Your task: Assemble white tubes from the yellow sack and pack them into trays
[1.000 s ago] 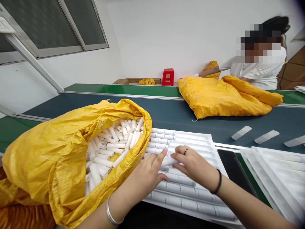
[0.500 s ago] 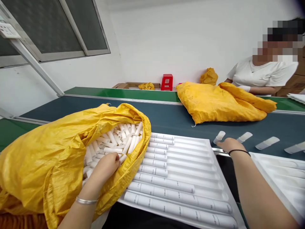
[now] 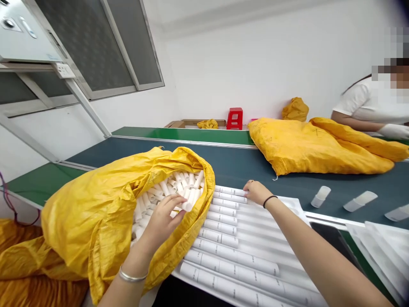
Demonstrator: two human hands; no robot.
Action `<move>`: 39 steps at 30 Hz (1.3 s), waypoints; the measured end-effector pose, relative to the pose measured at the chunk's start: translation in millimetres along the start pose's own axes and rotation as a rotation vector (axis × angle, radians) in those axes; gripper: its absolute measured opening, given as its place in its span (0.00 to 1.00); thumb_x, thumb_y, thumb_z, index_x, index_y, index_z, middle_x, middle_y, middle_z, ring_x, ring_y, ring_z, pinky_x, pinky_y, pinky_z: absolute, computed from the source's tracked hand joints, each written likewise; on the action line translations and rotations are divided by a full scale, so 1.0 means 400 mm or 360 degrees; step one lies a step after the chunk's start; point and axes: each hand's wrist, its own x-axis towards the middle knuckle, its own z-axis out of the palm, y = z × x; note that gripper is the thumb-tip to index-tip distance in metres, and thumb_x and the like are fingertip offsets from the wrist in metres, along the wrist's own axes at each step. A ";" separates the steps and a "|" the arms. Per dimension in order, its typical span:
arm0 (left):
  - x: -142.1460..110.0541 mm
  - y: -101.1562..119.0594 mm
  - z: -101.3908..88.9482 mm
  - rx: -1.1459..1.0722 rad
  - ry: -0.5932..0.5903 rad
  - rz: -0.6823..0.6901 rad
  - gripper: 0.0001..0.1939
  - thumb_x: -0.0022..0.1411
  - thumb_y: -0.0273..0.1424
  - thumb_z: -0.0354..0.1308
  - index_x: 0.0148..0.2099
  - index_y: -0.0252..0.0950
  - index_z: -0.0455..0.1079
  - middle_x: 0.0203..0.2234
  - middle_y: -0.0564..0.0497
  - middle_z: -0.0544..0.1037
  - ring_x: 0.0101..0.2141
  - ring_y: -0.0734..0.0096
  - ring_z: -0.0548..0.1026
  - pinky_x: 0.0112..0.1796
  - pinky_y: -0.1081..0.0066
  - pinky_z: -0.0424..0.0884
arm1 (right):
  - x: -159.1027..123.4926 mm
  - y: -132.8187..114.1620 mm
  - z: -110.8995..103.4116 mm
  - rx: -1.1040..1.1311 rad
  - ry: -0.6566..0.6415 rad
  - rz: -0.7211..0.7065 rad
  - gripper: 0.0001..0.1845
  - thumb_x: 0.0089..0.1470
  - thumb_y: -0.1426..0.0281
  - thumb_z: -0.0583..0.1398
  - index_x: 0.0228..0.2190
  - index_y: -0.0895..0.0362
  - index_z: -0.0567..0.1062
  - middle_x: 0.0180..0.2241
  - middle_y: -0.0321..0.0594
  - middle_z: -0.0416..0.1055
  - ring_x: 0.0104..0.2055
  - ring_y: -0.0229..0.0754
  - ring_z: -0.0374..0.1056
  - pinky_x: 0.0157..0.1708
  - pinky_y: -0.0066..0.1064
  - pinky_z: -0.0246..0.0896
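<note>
A yellow woven sack (image 3: 105, 192) lies on its side, its mouth full of short white tubes (image 3: 164, 187). My left hand (image 3: 164, 221) is in that mouth, thumb and fingers closed around a white tube (image 3: 189, 204) near the rim. At the far edge of a grooved white tray (image 3: 265, 221), my right hand (image 3: 258, 194) pinches the end of a printed white tube (image 3: 234, 192) in the farthest row. Printed tubes fill the left part of the tray. The nearest rows (image 3: 230, 266) reach farther right.
Several white tubes with clear ends (image 3: 320, 197) stand on the dark belt (image 3: 223, 164). A second yellow sack (image 3: 319, 147) lies across the belt's far side. A co-worker (image 3: 377, 106) is at the right. White trays (image 3: 377, 256) lie stacked at right, beside a black flat object (image 3: 332, 241).
My right hand has moved left from beside the standing tubes on the belt to the tray's far row. My left hand has shifted slightly in the sack. The view has turned left.
</note>
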 end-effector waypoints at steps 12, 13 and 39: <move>-0.015 0.159 0.097 -0.1960 0.0252 -0.0480 0.20 0.55 0.40 0.63 0.48 0.43 0.62 0.37 0.54 0.76 0.37 0.71 0.76 0.43 0.66 0.73 | -0.282 -0.233 -0.029 0.1792 0.0114 -0.0481 0.17 0.61 0.60 0.53 0.46 0.55 0.69 0.37 0.42 0.72 0.32 0.38 0.69 0.32 0.32 0.69; -0.015 0.158 0.097 -0.1861 0.0219 -0.0471 0.19 0.54 0.40 0.64 0.44 0.40 0.64 0.35 0.53 0.76 0.35 0.71 0.76 0.41 0.67 0.74 | -0.291 -0.234 -0.038 0.1768 0.0211 -0.0483 0.16 0.61 0.61 0.53 0.47 0.54 0.70 0.38 0.43 0.72 0.34 0.39 0.70 0.33 0.33 0.70; -0.012 0.211 0.067 -0.0035 0.0125 0.1023 0.24 0.65 0.32 0.54 0.61 0.33 0.58 0.33 0.46 0.76 0.32 0.66 0.74 0.34 0.68 0.73 | -0.350 -0.200 -0.102 0.1047 0.0299 -0.0701 0.14 0.61 0.68 0.55 0.48 0.57 0.70 0.40 0.43 0.74 0.40 0.40 0.70 0.41 0.31 0.65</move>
